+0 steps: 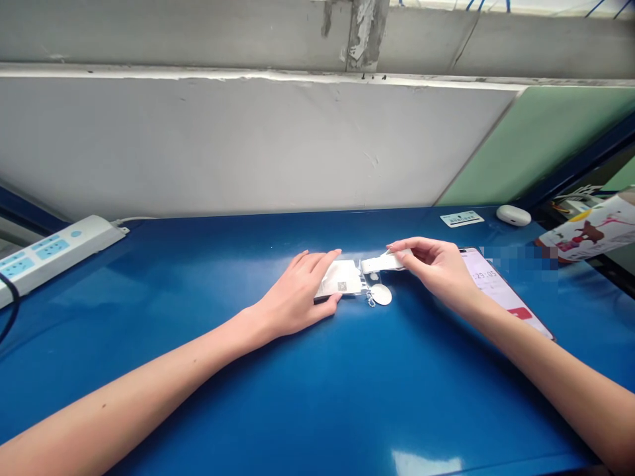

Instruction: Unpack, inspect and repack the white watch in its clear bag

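Observation:
A clear card holder with a white printed card, a small square code on it, lies on the blue table. My left hand grips its left part, fingers over the far edge and thumb along the near edge; that part is hidden under the hand. From the holder's right end runs a folded white strap. Between thumb and fingers, my right hand pinches the strap's right end. A round white tag and a short bead chain rest on the table just below the strap.
Under my right forearm lies a phone with a lit screen. Farther back are a flat white card and a white earbud case. A printed box leans at right. A power strip lies at left, before the wall.

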Motion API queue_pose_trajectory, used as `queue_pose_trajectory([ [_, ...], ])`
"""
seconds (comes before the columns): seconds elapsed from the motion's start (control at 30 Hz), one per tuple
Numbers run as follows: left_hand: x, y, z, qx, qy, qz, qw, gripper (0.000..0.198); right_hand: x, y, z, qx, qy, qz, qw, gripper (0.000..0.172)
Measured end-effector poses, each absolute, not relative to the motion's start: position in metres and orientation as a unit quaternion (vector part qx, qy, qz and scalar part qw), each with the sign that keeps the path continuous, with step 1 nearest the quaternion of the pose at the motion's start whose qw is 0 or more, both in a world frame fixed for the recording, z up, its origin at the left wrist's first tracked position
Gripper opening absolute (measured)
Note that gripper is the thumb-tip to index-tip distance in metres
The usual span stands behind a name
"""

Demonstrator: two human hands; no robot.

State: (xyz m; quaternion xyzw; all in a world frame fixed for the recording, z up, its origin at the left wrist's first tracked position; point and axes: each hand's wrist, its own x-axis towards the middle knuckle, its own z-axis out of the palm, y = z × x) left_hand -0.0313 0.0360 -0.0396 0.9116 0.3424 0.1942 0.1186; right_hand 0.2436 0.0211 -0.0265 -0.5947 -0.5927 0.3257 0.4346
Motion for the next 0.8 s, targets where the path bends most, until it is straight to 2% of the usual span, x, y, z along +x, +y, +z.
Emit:
queue_pose_trajectory([
  [0.13, -0.032, 0.036, -0.041, 0.914, 0.329, 0.213, 0.109, 0.061, 0.247, 0.024, -0.032, -0.616, -0.606, 0.31, 0.397, 0.012],
  [0.33, -0.034, 0.037, -0.043, 0.919, 0.295, 0.241, 0.099, 0.058, 0.231, 0.014, -0.032, -0.575, -0.627, 0.356, 0.387, 0.015],
  [0.47, -0.034, 0.037, -0.043, 0.92, 0.288, 0.247, 0.1, 0.055, 0.222, 0.003, -0.034, -0.555, -0.69, 0.239, 0.399, 0.013],
  [0.63, -0.033, 0.038, -0.043, 0.92, 0.282, 0.256, 0.091, 0.047, 0.228, 0.003, -0.032, -0.503, -0.784, 0.108, 0.349, 0.011],
  [0.73, -0.033, 0.039, -0.043, 0.92, 0.283, 0.259, 0.084, 0.044, 0.24, 0.009, -0.024, -0.458, -0.826, 0.099, 0.315, 0.013],
  [0.8, -0.032, 0.039, -0.043, 0.92, 0.284, 0.258, 0.083, 0.044, 0.247, 0.011, -0.019, -0.412, -0.865, 0.127, 0.256, 0.022],
])
